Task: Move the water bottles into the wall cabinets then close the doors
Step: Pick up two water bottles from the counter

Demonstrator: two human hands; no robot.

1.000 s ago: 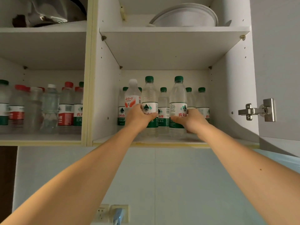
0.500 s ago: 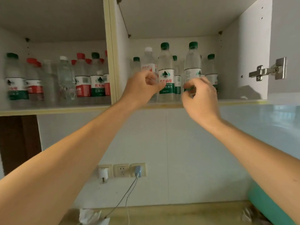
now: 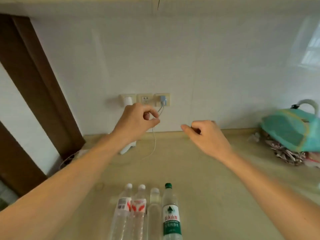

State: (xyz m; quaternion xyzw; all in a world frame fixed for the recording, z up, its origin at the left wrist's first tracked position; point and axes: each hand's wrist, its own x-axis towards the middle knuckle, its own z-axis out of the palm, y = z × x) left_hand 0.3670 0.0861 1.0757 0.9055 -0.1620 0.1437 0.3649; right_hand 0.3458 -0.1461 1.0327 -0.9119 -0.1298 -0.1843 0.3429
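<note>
Both hands up over the counter (image 3: 199, 170), holding nothing: left hand (image 3: 136, 122) w/ fingers loosely curled, right hand (image 3: 207, 135) same. Four water bottles (image 3: 147, 212) stand in a row at near edge, touching; the green-cap bottle (image 3: 170, 213) is at the right end. Wall sockets (image 3: 145, 99) far, teal bag (image 3: 290, 129) far right.
</note>
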